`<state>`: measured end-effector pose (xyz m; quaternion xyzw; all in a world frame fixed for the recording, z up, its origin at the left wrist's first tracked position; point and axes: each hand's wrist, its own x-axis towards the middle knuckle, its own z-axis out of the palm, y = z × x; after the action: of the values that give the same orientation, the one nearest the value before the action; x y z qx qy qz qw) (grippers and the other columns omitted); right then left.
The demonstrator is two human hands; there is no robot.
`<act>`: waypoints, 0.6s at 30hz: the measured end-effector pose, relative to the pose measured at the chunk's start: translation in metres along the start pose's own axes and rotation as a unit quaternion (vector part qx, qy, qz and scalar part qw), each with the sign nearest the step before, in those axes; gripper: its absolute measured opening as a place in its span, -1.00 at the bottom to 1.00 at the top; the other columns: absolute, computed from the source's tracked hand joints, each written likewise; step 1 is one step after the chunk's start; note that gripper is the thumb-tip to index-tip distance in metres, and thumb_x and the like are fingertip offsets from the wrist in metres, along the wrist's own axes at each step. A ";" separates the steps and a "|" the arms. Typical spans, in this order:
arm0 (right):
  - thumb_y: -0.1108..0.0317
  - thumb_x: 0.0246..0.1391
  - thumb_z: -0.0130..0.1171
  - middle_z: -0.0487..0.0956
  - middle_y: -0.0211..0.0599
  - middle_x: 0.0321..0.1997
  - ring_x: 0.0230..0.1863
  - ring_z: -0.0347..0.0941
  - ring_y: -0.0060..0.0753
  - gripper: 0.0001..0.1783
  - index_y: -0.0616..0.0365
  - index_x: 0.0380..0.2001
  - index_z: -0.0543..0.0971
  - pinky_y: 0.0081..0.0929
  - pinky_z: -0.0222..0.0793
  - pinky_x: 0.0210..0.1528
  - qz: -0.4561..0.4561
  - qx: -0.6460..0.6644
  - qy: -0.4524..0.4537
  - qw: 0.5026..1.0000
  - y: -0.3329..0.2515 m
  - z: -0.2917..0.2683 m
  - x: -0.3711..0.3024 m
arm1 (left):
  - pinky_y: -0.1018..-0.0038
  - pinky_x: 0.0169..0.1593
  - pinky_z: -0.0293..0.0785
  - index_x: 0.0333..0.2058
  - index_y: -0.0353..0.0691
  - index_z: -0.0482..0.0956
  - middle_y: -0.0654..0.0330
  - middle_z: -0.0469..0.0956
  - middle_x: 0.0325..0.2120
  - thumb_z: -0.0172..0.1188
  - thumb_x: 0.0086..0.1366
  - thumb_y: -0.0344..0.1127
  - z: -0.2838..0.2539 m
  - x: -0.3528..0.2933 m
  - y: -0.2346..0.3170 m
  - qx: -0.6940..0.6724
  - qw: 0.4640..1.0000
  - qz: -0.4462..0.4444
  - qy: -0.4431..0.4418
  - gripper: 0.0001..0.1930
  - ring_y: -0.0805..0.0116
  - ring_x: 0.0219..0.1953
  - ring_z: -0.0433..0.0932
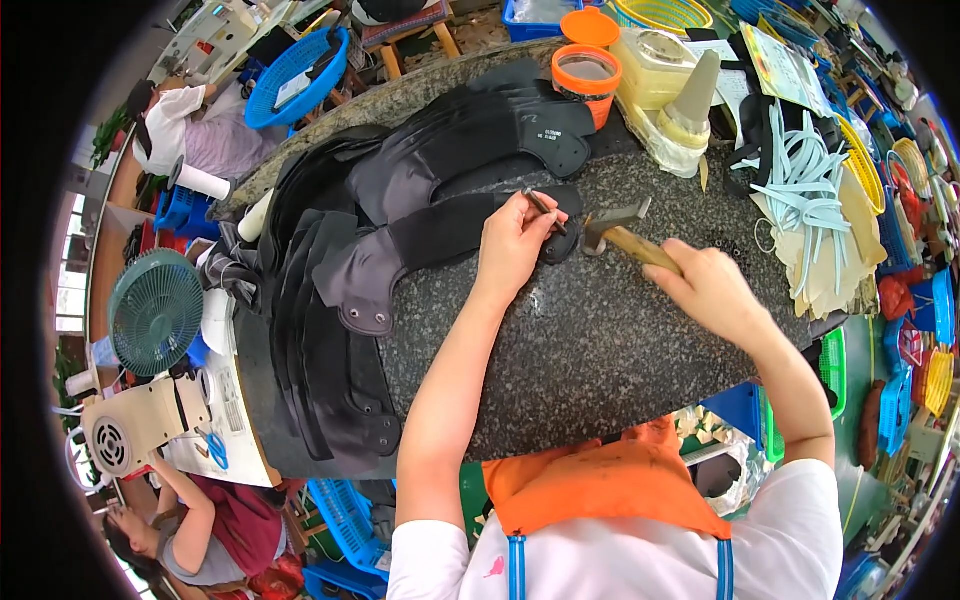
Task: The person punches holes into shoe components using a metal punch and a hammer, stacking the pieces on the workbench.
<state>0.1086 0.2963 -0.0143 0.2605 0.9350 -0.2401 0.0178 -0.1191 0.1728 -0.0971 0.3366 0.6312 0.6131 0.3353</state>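
My left hand pinches a short dark metal punch, held tilted over the end of a black curved leather piece, likely a shoe upper. My right hand is wrapped round the wooden handle of a hammer. The hammer's metal head is just right of the punch, apart from it. Metal eyelets show at the near left end of the leather piece. A stack of similar black pieces lies to the left, and more lie behind. Whether the punch tip touches the leather is hidden by my fingers.
The work stands on a dark speckled stone slab. At its back are an orange pot and a yellowish container with a cone-shaped spout. Pale blue strips lie at right. A green fan and two people are at left.
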 end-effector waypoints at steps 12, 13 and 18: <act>0.13 0.26 0.10 0.55 0.02 -0.53 -0.49 0.53 0.10 -0.68 0.20 -0.30 0.42 -0.07 0.41 -0.41 -0.036 0.026 0.053 0.998 -0.031 -0.049 0.010 | 0.50 -0.14 0.56 -0.15 -0.32 0.55 0.14 0.71 -0.33 0.15 0.31 -0.52 0.005 -0.005 0.008 0.311 0.934 0.175 -0.028 -0.85 0.45 -0.24 0.68; 0.10 0.25 0.11 0.56 0.04 -0.54 -0.47 0.53 0.17 -0.66 0.19 -0.31 0.40 -0.01 0.41 -0.41 -0.041 -0.020 0.038 0.998 -0.035 -0.053 0.008 | 0.52 -0.15 0.57 -0.14 -0.28 0.54 0.17 0.69 -0.32 0.15 0.32 -0.52 0.002 -0.008 0.006 0.353 0.929 0.109 -0.023 -0.85 0.47 -0.23 0.66; 0.04 0.26 0.08 0.56 0.03 -0.56 -0.46 0.54 0.20 -0.63 0.17 -0.29 0.40 0.03 0.45 -0.39 -0.051 -0.055 0.040 0.996 -0.012 -0.009 0.012 | 0.40 -0.28 0.54 -0.22 -0.29 0.51 0.09 0.59 -0.34 0.19 0.26 -0.50 0.005 0.004 0.002 0.045 0.997 0.038 0.044 -0.88 0.27 -0.35 0.64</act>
<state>0.0925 0.2970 -0.0030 0.2211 0.9586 -0.1787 -0.0179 -0.1171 0.1787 -0.0950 0.3477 0.6589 0.6106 0.2686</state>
